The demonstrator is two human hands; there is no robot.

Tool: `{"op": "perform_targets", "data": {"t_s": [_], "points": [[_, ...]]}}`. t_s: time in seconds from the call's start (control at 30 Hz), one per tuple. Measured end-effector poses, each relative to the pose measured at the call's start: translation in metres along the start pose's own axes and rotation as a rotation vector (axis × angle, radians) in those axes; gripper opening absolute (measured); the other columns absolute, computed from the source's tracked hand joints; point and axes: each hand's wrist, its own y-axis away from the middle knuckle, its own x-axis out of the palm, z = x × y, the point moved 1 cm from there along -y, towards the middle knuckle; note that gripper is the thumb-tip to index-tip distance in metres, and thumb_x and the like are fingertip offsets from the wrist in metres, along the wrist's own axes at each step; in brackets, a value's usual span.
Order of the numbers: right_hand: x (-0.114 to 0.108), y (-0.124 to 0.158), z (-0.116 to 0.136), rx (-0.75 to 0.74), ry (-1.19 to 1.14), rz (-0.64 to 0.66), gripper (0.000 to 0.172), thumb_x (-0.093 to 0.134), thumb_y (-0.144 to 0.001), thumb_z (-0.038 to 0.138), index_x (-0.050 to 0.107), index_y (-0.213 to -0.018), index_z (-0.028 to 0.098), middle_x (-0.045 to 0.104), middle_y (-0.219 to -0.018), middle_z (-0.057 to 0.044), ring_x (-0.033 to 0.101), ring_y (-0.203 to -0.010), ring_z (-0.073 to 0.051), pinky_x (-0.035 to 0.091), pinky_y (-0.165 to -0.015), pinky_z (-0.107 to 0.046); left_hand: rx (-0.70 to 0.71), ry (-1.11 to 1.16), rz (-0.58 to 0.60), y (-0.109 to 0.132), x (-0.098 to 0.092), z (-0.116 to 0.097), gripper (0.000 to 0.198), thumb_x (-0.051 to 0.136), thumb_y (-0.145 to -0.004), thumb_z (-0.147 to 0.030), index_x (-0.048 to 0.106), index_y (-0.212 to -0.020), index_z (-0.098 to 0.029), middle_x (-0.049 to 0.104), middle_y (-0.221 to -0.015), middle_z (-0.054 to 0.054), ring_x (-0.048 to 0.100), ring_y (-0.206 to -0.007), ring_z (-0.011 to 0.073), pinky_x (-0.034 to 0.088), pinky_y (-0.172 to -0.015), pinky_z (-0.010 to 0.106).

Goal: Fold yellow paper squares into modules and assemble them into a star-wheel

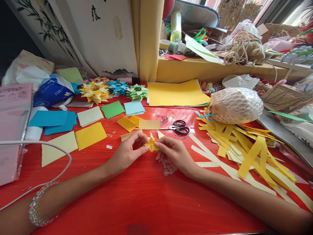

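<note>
A small folded yellow paper piece (152, 144) with pointed tips is held between both hands just above the red table (137, 202). My left hand (129, 147) pinches its left side between thumb and fingertips. On the other side, my right hand (174, 153) grips the right edge the same way. Pale pointed paper bits show just behind the piece. Beyond the hands lie a pale tan paper rectangle (149, 124), yellow paper rectangles (126, 124) and black-handled scissors (181, 127) with blades toward the left.
Stacks of blue (61, 121), green (112, 110) and yellow paper (90, 135) lie at left. Folded paper rings (96, 92) and large yellow sheets (178, 93) line the back. At right are many paper strips (256, 163) and a net-wrapped bundle (236, 105). A white cable (69, 160) crosses the left.
</note>
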Motion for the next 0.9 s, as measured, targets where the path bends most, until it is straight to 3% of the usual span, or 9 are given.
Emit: {"op": "perform_targets", "data": {"t_s": [0.2, 0.33, 0.43, 0.63, 0.77, 0.9], "points": [[-0.0002, -0.0021, 0.0004, -0.011, 0.016, -0.039, 0.023, 0.054, -0.081, 0.04, 0.052, -0.076, 0.017, 0.054, -0.058, 0.003, 0.052, -0.05, -0.009, 0.039, -0.049, -0.02, -0.007, 0.001, 0.014, 0.0001, 0.0016, 0.0019, 0.016, 0.056, -0.079, -0.023, 0.047, -0.092, -0.021, 0.044, -0.078, -0.004, 0.043, -0.066, 0.0085, 0.038, -0.061, 0.02], [-0.0007, -0.0039, 0.0003, -0.022, -0.04, -0.02, 0.021, 0.058, -0.079, 0.037, 0.052, -0.082, 0.018, 0.055, -0.059, 0.003, 0.052, -0.05, -0.01, 0.041, -0.05, -0.021, -0.019, 0.064, -0.025, 0.0008, 0.0019, 0.0019, 0.023, 0.057, -0.078, -0.021, 0.045, -0.097, -0.022, 0.043, -0.074, -0.005, 0.044, -0.058, 0.0065, 0.039, -0.051, 0.018], [-0.001, -0.0039, 0.0008, -0.016, -0.016, -0.012, 0.022, 0.057, -0.079, 0.037, 0.053, -0.077, 0.016, 0.056, -0.058, 0.002, 0.052, -0.051, -0.01, 0.041, -0.05, -0.021, -0.058, 0.116, -0.003, 0.0013, 0.002, 0.0016, 0.028, 0.056, -0.078, -0.021, 0.043, -0.102, -0.023, 0.044, -0.072, -0.006, 0.047, -0.05, 0.0057, 0.041, -0.044, 0.018], [-0.0005, -0.0033, 0.0019, 0.002, -0.066, 0.0, 0.022, 0.054, -0.081, 0.038, 0.052, -0.079, 0.016, 0.055, -0.06, 0.003, 0.052, -0.052, -0.009, 0.041, -0.052, -0.021, -0.143, 0.205, 0.15, 0.0003, 0.0032, 0.0047, 0.027, 0.054, -0.08, -0.022, 0.041, -0.103, -0.022, 0.055, -0.077, -0.003, 0.061, -0.058, 0.0108, 0.051, -0.055, 0.025], [-0.0008, -0.0031, 0.0002, -0.047, 0.014, 0.043, 0.023, 0.053, -0.081, 0.039, 0.055, -0.08, 0.016, 0.055, -0.067, 0.001, 0.051, -0.058, -0.009, 0.041, -0.055, -0.021, -0.162, 0.209, 0.168, 0.0007, 0.0034, 0.0054, 0.029, 0.056, -0.079, -0.026, 0.04, -0.104, -0.023, 0.056, -0.075, -0.003, 0.062, -0.061, 0.013, 0.052, -0.056, 0.026], [-0.001, -0.0019, -0.0014, -0.052, 0.053, 0.079, 0.025, 0.05, -0.083, 0.04, 0.054, -0.078, 0.015, 0.054, -0.066, 0.001, 0.051, -0.057, -0.009, 0.041, -0.054, -0.021, -0.139, 0.029, 0.12, 0.0016, 0.0015, 0.0006, 0.019, 0.056, -0.079, -0.033, 0.052, -0.092, -0.02, 0.055, -0.069, -0.003, 0.053, -0.056, 0.0096, 0.044, -0.049, 0.019]]}}
